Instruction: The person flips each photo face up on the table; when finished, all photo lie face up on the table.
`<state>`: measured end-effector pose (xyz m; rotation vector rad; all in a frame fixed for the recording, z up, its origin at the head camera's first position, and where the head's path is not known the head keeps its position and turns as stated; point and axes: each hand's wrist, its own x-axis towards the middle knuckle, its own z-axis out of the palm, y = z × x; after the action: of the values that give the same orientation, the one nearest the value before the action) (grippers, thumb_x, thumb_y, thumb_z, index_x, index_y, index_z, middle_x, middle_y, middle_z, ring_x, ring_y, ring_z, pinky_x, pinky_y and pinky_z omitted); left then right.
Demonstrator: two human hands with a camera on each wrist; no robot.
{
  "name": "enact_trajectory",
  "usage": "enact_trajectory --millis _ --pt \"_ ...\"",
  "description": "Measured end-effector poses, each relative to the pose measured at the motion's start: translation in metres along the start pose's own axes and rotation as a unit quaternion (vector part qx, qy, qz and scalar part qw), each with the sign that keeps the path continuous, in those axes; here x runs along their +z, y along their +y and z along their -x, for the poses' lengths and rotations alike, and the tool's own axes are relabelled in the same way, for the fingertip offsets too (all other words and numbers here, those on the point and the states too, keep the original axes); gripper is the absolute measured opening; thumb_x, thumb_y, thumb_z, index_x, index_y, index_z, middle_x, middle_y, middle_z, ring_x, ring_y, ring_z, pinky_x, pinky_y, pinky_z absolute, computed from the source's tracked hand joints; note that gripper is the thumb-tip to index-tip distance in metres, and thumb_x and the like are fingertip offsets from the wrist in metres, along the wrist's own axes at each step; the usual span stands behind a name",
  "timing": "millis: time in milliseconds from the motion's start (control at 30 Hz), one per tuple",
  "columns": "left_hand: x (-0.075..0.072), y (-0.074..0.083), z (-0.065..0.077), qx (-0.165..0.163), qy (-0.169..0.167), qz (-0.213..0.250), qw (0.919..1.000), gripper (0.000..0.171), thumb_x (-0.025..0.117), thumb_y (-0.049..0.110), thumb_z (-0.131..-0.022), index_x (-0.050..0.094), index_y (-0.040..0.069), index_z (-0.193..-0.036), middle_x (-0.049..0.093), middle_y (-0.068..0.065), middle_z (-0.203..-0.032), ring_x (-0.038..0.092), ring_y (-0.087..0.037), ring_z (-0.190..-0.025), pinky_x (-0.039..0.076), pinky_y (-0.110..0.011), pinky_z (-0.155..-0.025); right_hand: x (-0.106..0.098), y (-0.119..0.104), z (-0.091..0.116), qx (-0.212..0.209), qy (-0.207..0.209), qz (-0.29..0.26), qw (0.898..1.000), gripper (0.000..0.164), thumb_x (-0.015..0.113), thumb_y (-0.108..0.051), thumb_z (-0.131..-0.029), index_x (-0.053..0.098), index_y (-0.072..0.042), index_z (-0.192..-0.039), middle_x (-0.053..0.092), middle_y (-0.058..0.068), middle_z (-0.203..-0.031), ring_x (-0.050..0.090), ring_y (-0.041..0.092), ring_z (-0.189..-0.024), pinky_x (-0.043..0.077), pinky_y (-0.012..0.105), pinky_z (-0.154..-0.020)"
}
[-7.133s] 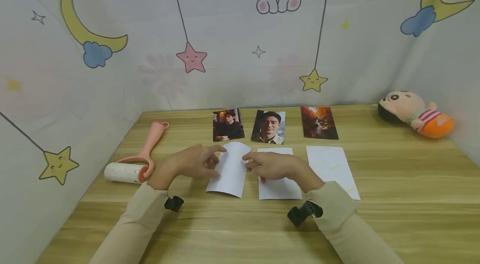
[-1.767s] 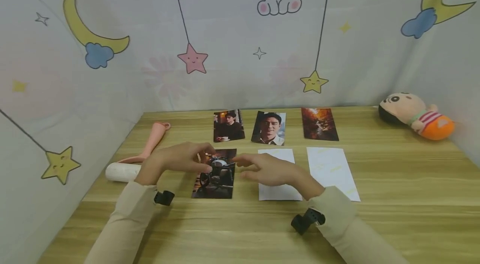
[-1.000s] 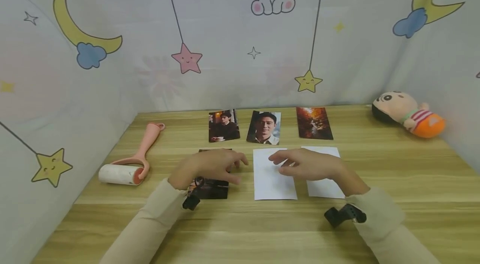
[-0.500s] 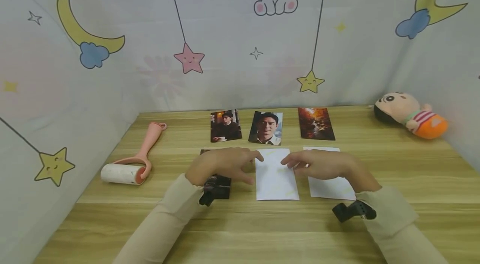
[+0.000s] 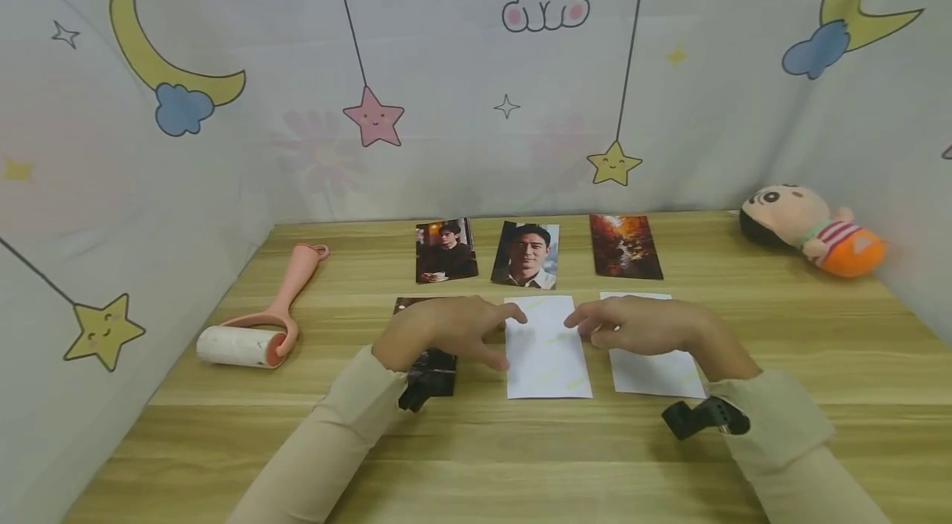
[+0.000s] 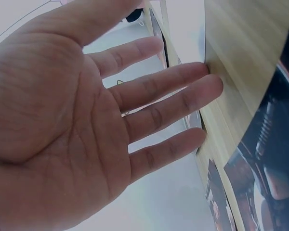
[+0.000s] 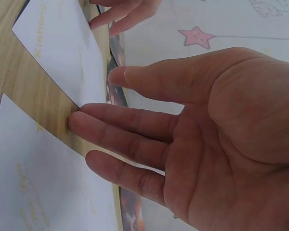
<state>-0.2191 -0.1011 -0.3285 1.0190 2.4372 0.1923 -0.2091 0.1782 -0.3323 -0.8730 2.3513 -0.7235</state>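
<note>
A white face-down photo (image 5: pixel 549 359) lies flat in the middle of the near row. My left hand (image 5: pixel 454 330) is above the motorcycle photo (image 5: pixel 439 371), partly covering it, its index finger over the white photo's left edge. In the left wrist view my left fingers (image 6: pixel 159 115) are spread and relaxed, holding nothing. My right hand (image 5: pixel 640 326) hovers over a second face-down photo (image 5: pixel 654 375), fingertips at the middle photo's right edge. The right wrist view shows these fingers (image 7: pixel 130 139) nearly straight, with nothing gripped; whether they touch the paper I cannot tell.
Behind lie three face-up photos: a person with a cup (image 5: pixel 446 251), a portrait (image 5: pixel 525 255) and an autumn scene (image 5: pixel 626 247). A pink-handled lint roller (image 5: pixel 241 346) rests at the left, a plush doll (image 5: pixel 814 231) at the back right. A printed curtain (image 5: pixel 446 53) bounds the table (image 5: pixel 521 458).
Between both hands, the left photo was bent up white side out; afterwards it lay motorcycle side up. Both hands then moved right to the middle white photo and have barely shifted in the last half second.
</note>
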Motion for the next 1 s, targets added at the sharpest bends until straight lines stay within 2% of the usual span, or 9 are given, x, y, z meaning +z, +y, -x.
enact_trajectory --millis 267,400,500,633,833,1000 --pt "0.002 -0.001 0.001 0.007 0.016 0.001 0.9999 0.063 0.075 0.037 -0.091 0.045 0.017 -0.143 0.065 -0.009 -0.129 0.061 -0.021 -0.115 0.045 -0.038 -0.101 0.002 -0.001 -0.004 -0.003 0.003 0.007 1.0 0.035 0.052 -0.009 -0.1 0.06 -0.003 -0.134 0.063 0.008 -0.129 0.055 0.027 -0.124 0.04 0.053 -0.105" --pt "0.004 0.0 0.0 0.009 0.026 -0.003 0.9996 0.061 0.077 0.036 -0.089 0.048 0.017 -0.139 0.067 -0.008 -0.122 0.062 -0.019 -0.106 0.048 -0.036 -0.096 0.002 0.001 -0.005 0.011 0.004 -0.004 1.0 0.035 0.052 -0.009 -0.101 0.06 -0.004 -0.135 0.063 0.008 -0.131 0.055 0.027 -0.126 0.039 0.053 -0.107" --pt "0.005 0.003 -0.002 0.01 0.038 -0.013 0.9991 0.059 0.079 0.037 -0.087 0.05 0.016 -0.133 0.067 -0.005 -0.102 0.059 -0.016 -0.086 0.048 -0.032 -0.081 0.003 0.003 -0.006 0.02 0.007 -0.019 1.0 0.035 0.052 -0.009 -0.101 0.059 -0.006 -0.135 0.062 0.007 -0.132 0.054 0.027 -0.127 0.038 0.053 -0.107" --pt "0.008 0.009 -0.005 0.009 0.053 -0.035 0.9979 0.06 0.081 0.042 -0.083 0.049 0.015 -0.127 0.054 0.001 -0.079 0.047 -0.013 -0.07 0.041 -0.029 -0.066 0.006 0.005 -0.009 0.011 0.013 -0.044 0.999 0.034 0.054 -0.01 -0.102 0.06 -0.007 -0.135 0.061 0.007 -0.134 0.053 0.028 -0.128 0.037 0.054 -0.108" --pt "0.01 0.013 -0.007 0.002 0.058 -0.06 0.9965 0.065 0.082 0.048 -0.08 0.048 0.016 -0.125 0.05 0.004 -0.075 0.046 -0.012 -0.07 0.041 -0.029 -0.066 0.007 0.004 -0.009 0.015 0.019 -0.057 0.998 0.033 0.055 -0.013 -0.102 0.061 -0.009 -0.134 0.062 0.007 -0.133 0.053 0.029 -0.128 0.037 0.055 -0.108" --pt "0.01 0.011 -0.008 -0.004 0.064 -0.05 0.9967 0.063 0.083 0.046 -0.08 0.049 0.015 -0.123 0.051 0.003 -0.077 0.048 -0.013 -0.072 0.042 -0.029 -0.068 0.002 0.002 -0.005 0.03 0.014 -0.042 0.999 0.03 0.054 -0.015 -0.103 0.062 -0.011 -0.131 0.064 0.006 -0.128 0.055 0.026 -0.124 0.038 0.055 -0.107"
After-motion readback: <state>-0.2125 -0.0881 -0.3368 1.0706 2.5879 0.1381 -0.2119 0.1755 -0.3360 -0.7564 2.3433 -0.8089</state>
